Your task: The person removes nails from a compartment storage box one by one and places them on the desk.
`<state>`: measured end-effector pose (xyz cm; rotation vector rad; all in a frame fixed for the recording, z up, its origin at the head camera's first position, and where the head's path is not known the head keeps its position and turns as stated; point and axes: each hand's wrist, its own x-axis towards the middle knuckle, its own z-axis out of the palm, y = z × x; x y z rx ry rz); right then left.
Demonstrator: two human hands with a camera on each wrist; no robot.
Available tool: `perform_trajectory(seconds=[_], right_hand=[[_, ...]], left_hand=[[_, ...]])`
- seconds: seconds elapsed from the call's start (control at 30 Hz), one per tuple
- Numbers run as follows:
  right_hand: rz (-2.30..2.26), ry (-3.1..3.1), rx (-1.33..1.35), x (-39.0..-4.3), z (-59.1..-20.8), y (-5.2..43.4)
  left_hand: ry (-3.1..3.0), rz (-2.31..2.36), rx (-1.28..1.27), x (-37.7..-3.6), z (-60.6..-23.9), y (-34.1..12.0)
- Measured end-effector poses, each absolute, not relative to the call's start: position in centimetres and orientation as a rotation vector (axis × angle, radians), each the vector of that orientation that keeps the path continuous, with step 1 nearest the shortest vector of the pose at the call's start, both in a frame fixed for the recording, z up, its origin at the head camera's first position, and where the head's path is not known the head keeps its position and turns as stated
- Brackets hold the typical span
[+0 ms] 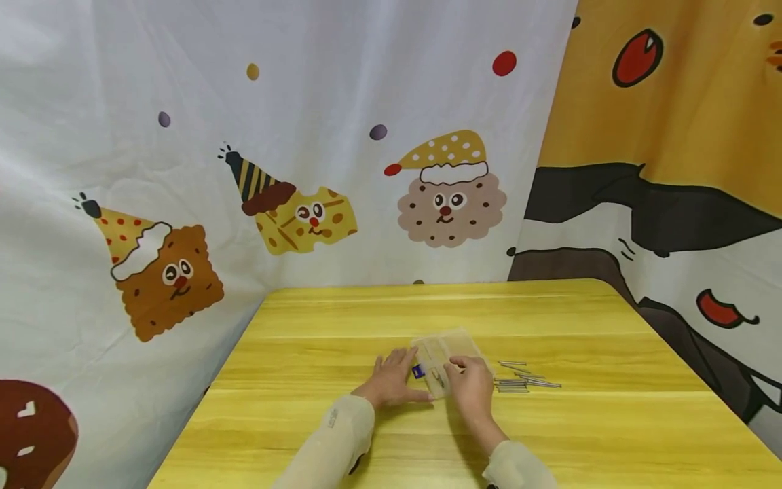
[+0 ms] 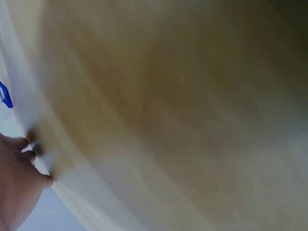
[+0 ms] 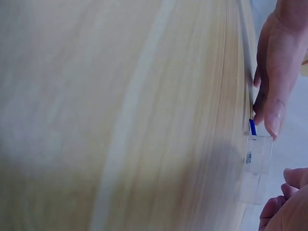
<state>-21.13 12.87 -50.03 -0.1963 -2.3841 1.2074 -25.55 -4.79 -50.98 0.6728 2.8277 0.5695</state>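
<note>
Clear plastic compartment box (image 1: 444,356) is lying flat on the yellow wooden table (image 1: 440,312), near its middle, and I am keeping it between my two hands. My left hand (image 1: 391,384) is resting on the table at the left side of the box, with the fingers stretched out and the fingertips touching the box edge; I am not gripping anything with it. My right hand (image 1: 473,387) is lying over the near right part of the box, with the fingers bent down onto it, but I cannot tell if they are pinching something or only pressing. Inside the box I am seeing a small blue piece (image 1: 418,371) in the left compartment and a small grey metal part (image 1: 438,375) beside it. In the right wrist view the box (image 3: 257,166) is showing again with the blue piece (image 3: 252,126) near my left fingertips (image 3: 272,118). Just to the right of the box, thin silver metal pins (image 1: 519,382) are lying loose on the table. Behind the table a white curtain with cartoon biscuit figures (image 1: 305,136) is hanging.
</note>
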Motion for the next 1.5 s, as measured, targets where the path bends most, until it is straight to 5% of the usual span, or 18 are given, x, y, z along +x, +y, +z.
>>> perform_trajectory(seconds=[1.5], right_hand=[[1.033, -2.637, -0.45, -20.2, -50.6, 10.8]], left_hand=[[2.849, 0.502, 0.633, -25.7, -50.7, -3.6]])
